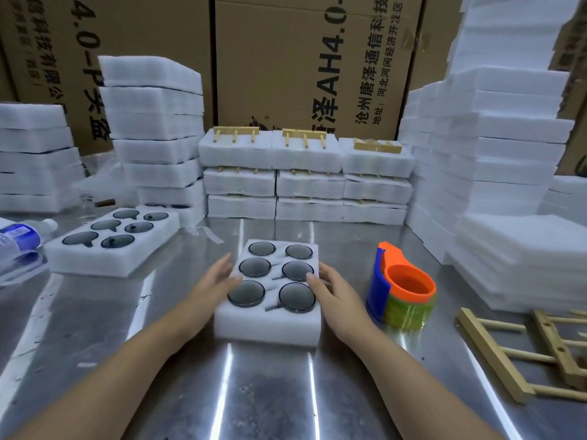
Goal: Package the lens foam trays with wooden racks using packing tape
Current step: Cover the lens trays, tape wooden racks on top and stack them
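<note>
Head view showed me the left hand and right hand spread flat, pressing opposite sides of the foam tray (six dark lenses seated) on the bench.

White foam six-lens tray between my left hand and right hand; orange-blue plastic tape dispenser right of tray; pale wooden peg racks farther right.

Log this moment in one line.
left hand: against left side of white foam tray of six dark round lenses | right hand: against its right side | orange-and-blue tape dispenser: untouched beside tray
</note>
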